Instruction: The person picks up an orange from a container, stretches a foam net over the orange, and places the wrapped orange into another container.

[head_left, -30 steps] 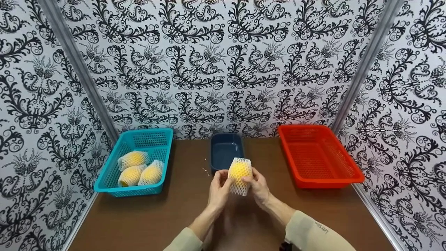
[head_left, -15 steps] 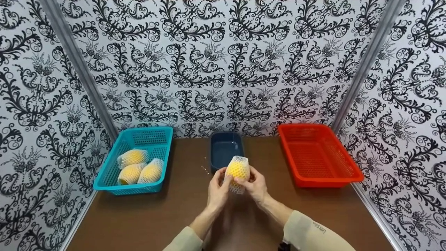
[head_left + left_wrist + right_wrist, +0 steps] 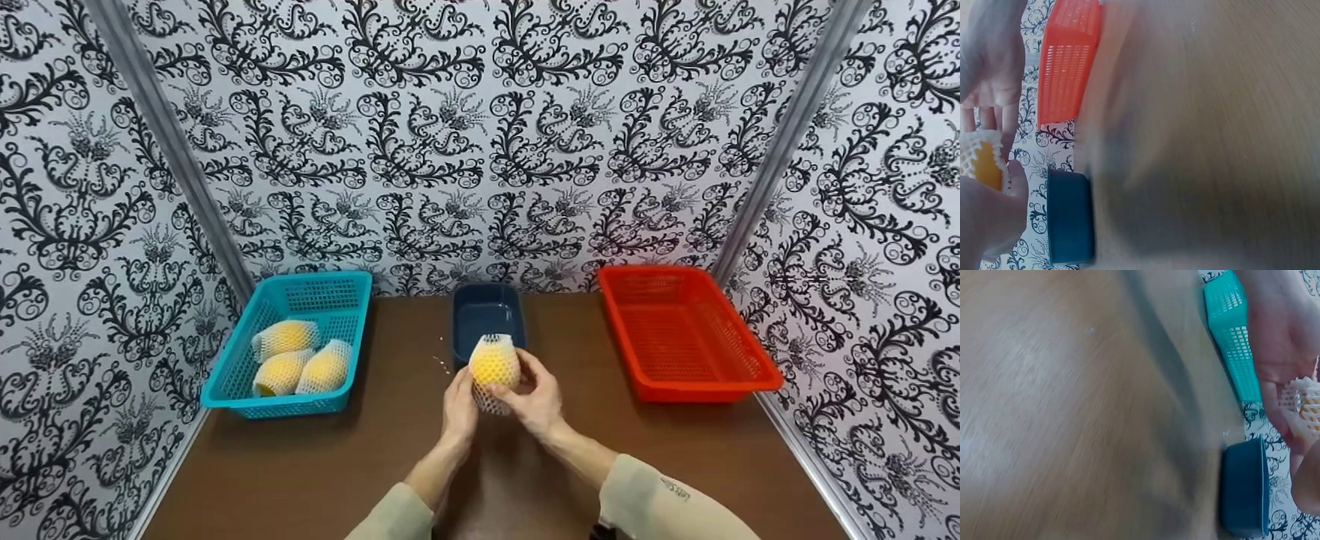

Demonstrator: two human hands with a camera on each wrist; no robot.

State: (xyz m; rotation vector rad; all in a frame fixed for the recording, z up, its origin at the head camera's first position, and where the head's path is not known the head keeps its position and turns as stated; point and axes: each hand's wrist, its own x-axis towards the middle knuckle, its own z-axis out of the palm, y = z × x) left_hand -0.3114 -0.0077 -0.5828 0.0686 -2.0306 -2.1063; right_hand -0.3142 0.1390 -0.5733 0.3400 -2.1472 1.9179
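Note:
In the head view, a yellow fruit that looks like a mango [image 3: 493, 369], in a white foam net, is held above the table in front of the blue bin. My right hand [image 3: 536, 401] grips it from the right, thumb across the near side. Fairly straight fingers of my left hand [image 3: 459, 409] lie against its left side. Part of that palm [image 3: 1280, 343] shows in the right wrist view beside the netted fruit [image 3: 1309, 405]. The left wrist view catches the yellow fruit [image 3: 985, 163] between both hands; much of it is cut off.
A turquoise basket [image 3: 358, 337] at left holds several netted yellow fruits [image 3: 281, 371]. The dark blue bin [image 3: 487, 292] stands at the back middle. At right is a red basket [image 3: 701, 388]. Small white bits [image 3: 441, 364] lie on the brown table [image 3: 390, 435]. Patterned walls surround it.
The fruit has shifted left with both hands and tilted a little. My left thumb has moved off its front, and the left fingers have straightened along its side. My right hand keeps its grip.

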